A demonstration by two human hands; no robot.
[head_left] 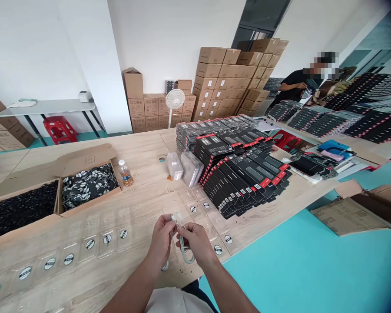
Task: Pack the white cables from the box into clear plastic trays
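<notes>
My left hand [161,241] and my right hand [197,243] meet over the wooden table's [143,152] near edge. Both are pinched on a pale looped cable [183,248], whose white plug ends show between the fingertips while the loop hangs below my right hand. Just beyond my hands lie clear plastic blister trays [195,208] with round black-and-white discs in them. More of these trays [68,259] run in a row to the left along the table.
Two open cardboard boxes stand at left, one with black parts [19,208], one with black-and-white discs [87,184], a water bottle [125,172] beside them. Fanned stacks of black-and-red packages [244,174] fill the right. A person in black [293,84] stands far right, by stacked cartons [228,78].
</notes>
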